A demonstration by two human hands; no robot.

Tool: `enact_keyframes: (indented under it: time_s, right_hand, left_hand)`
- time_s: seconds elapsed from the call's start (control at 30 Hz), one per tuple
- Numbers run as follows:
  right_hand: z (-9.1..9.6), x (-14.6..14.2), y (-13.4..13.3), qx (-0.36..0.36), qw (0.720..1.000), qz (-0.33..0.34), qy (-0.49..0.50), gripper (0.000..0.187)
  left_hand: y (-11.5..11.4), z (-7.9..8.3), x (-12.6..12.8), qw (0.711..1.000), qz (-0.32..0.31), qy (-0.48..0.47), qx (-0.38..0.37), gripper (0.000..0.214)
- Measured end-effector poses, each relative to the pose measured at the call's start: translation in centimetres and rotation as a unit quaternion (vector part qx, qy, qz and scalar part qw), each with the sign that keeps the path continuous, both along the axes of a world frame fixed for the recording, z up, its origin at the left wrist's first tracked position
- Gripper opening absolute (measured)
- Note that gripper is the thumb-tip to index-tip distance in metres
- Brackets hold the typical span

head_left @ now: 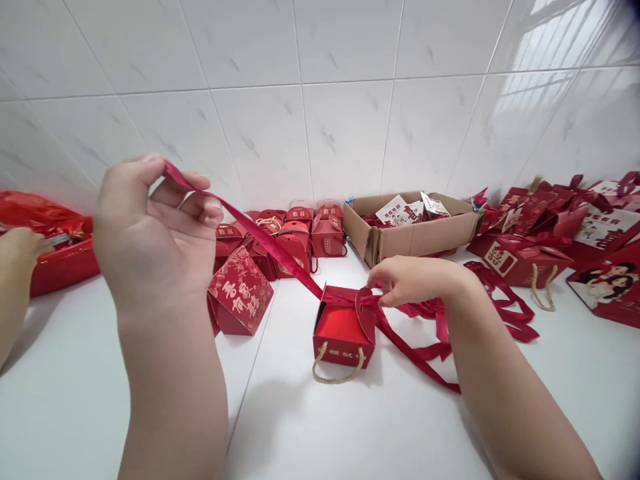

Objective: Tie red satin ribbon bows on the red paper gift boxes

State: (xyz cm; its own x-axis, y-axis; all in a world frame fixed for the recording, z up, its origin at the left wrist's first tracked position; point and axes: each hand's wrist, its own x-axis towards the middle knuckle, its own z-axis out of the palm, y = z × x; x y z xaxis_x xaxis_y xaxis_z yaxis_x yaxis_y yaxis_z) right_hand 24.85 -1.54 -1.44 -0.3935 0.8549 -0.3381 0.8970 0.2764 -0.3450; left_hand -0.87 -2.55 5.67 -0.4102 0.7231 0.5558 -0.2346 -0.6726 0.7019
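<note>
A dark red satin ribbon (pixel 270 245) runs from my raised left hand (pixel 165 220) down to a small red gift box (pixel 345 330). The left hand pinches the ribbon between thumb and index finger, its other fingers loosely curled. My right hand (pixel 407 283) is closed at the box's right flap, pinching the ribbon where it comes through; its exact fingertip hold is partly hidden. The box stands upright, top partly open, a bright red surface showing inside and a twine handle (pixel 336 380) hanging in front. Beyond the flap, loose ribbon lies across the white table.
Behind the left hand stands a red box (pixel 243 290). Several closed boxes (pixel 327 230) line the tiled wall beside an open cardboard box (pixel 415 237) holding printed cards. Finished-looking gift boxes (pixel 525 257) crowd the right. Another person's hand (pixel 23 257) reaches into a red bag (pixel 65 270).
</note>
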Motion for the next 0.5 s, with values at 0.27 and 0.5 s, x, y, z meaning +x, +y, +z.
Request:
enact_keyframes:
  time_s: [0.27,0.5]
  right_hand:
    - [2.1,1.5,-2.4,-0.022,0.999,-0.02,0.042,0.035]
    - [2.1,1.9,-3.3,-0.004,0.998,-0.054,0.043,0.026]
  left_hand:
    - [0.2,-0.4,-2.2,0.998,0.044,0.05,-0.007,0.017]
    - [0.5,0.0,-3.2,0.995,0.074,-0.042,0.05,0.018]
